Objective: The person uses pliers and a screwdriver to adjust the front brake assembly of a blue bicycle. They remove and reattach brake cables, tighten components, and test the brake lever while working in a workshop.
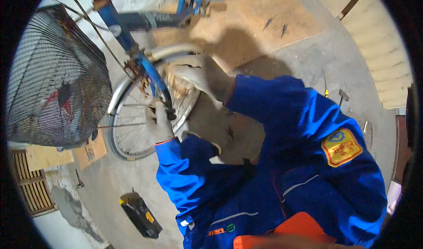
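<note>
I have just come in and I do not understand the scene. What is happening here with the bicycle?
A person in blue work clothes and light gloves works at the front wheel of a blue bicycle. The left hand grips the lower end of the fork near the hub, and the right hand rests on the tyre's top. A wire basket hangs at the front.

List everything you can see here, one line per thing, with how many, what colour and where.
bicycle: one, blue frame, rusty at the fork, upper left
front wheel: one, silver rim and spokes, centre left
wire basket: one, dark mesh, far left
black case: one, black with a yellow mark, on the floor at lower left
floor grate: one, brownish, lower left edge
small hand tools: a few, dark, one with a yellow handle, on the concrete floor at right
sleeves: two, blue with a yellow shoulder patch, centre and right
left hand: one, pale glove, at the fork beside the spokes
right hand: one, pale glove, on top of the wheel
</note>
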